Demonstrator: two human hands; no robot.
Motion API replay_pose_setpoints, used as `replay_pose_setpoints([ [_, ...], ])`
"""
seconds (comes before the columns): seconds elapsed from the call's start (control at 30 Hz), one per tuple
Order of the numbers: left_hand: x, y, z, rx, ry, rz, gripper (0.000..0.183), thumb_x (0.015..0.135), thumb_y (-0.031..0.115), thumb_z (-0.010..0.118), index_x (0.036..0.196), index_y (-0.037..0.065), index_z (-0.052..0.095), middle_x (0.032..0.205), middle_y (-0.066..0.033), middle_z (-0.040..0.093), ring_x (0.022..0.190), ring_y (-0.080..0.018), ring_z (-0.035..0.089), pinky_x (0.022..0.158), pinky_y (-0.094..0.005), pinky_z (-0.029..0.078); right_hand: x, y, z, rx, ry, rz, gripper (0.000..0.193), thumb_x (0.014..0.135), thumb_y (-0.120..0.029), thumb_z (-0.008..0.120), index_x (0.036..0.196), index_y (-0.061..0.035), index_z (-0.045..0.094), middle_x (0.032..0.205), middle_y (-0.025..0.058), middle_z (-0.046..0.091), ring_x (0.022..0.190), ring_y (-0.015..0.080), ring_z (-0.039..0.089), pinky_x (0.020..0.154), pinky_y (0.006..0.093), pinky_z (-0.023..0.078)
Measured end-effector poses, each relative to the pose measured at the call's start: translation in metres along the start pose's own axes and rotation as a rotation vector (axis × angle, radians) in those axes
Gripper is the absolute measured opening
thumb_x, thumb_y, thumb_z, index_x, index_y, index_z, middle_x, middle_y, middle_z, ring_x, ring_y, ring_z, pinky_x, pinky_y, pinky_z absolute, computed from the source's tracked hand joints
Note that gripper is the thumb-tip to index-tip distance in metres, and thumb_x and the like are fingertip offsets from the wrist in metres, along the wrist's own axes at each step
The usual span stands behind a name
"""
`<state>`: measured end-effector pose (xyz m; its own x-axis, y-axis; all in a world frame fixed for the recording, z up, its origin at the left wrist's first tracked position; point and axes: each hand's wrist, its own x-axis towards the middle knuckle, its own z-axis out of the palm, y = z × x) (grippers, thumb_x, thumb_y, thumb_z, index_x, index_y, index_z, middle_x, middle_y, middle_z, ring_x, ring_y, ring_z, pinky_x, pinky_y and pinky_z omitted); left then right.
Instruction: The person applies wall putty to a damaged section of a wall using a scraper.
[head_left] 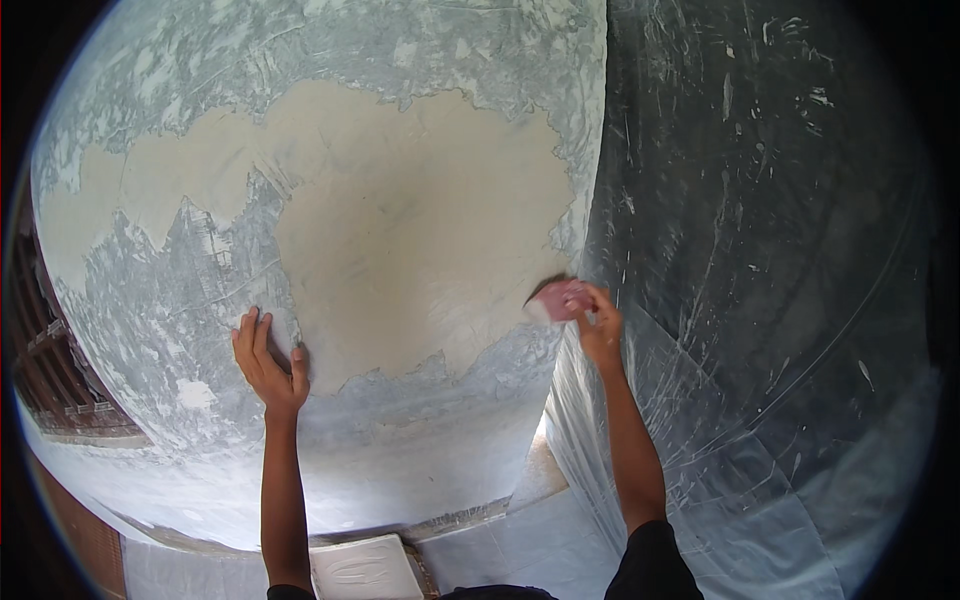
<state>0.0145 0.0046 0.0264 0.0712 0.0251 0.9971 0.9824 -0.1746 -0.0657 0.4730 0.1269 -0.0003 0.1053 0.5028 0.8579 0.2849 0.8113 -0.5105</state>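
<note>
A large rounded grey-and-white surface [420, 440] fills the middle and left, and a smooth beige patch of filler [410, 220] with ragged edges spreads over it. My left hand [270, 365] rests against the grey part just left of the patch, fingers apart and holding nothing. In my right hand [600, 325] a thin pinkish-red piece [560, 300] is pinched between thumb and fingers. Its lower left corner is whitish, and a dark shadow lies along its upper left edge. It meets the surface at the patch's lower right, beside the surface's right edge. Whether it is a spreader or an abrasive sheet cannot be told.
Dark plastic sheeting [760, 220] with white smears hangs at the right. Clear sheeting [720, 540] bunches below it and covers the floor. Near me at the bottom stands a white tray or lid [365, 570]. Brown slatted woodwork [60, 365] shows at the far left.
</note>
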Motion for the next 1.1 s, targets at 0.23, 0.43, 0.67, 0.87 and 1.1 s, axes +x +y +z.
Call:
replay_pose_setpoints([
  [0.23,-0.001,-0.001,-0.002,0.009,0.001,-0.005,0.049,0.090,0.030,0.049,0.126,-0.002,0.048,0.134,-0.0204,0.047,0.128,-0.0352,0.040,0.109,-0.0501,0.022,0.012,-0.027,0.006,0.439,0.262,0.131,0.035,0.078,0.004,0.067,0.112,0.0002,0.061,0.092,0.0072,0.061,0.090,0.0170,0.058,0.082,0.0271,0.044],
  [0.43,0.000,-0.001,-0.001,0.009,0.001,0.001,0.048,0.089,0.030,0.050,0.126,-0.002,0.048,0.134,-0.0204,0.047,0.127,-0.0355,0.041,0.109,-0.0499,0.022,0.015,-0.016,0.012,-0.125,-0.059,-0.136,0.035,0.081,0.004,0.064,0.115,0.0021,0.058,0.098,0.0071,0.062,0.093,0.0175,0.060,0.087,0.0263,0.043],
  [0.67,0.000,0.000,-0.002,-0.005,-0.006,-0.002,0.048,0.089,0.029,0.050,0.126,-0.002,0.048,0.134,-0.0207,0.047,0.128,-0.0354,0.040,0.109,-0.0498,0.022,0.013,-0.017,0.009,0.279,0.133,-0.007,0.036,0.080,0.003,0.066,0.116,0.0028,0.058,0.100,0.0081,0.061,0.093,0.0164,0.059,0.085,0.0263,0.044],
  [0.87,-0.001,-0.001,-0.001,0.013,-0.002,-0.001,0.049,0.088,0.028,0.050,0.126,-0.003,0.048,0.134,-0.0208,0.047,0.128,-0.0354,0.041,0.109,-0.0500,0.022,0.028,-0.024,0.008,0.232,0.356,0.067,0.033,0.087,-0.004,0.065,0.117,0.0042,0.056,0.103,0.0063,0.062,0.093,0.0122,0.057,0.084,0.0246,0.044],
  [1.1,0.001,0.000,-0.002,0.005,-0.004,-0.005,0.048,0.089,0.028,0.050,0.126,-0.002,0.048,0.134,-0.0202,0.047,0.128,-0.0354,0.041,0.109,-0.0502,0.022,0.001,-0.012,0.015,-0.070,-0.090,-0.105,0.032,0.084,0.000,0.064,0.115,0.0009,0.059,0.098,0.0072,0.063,0.092,0.0147,0.058,0.084,0.0270,0.044],
])
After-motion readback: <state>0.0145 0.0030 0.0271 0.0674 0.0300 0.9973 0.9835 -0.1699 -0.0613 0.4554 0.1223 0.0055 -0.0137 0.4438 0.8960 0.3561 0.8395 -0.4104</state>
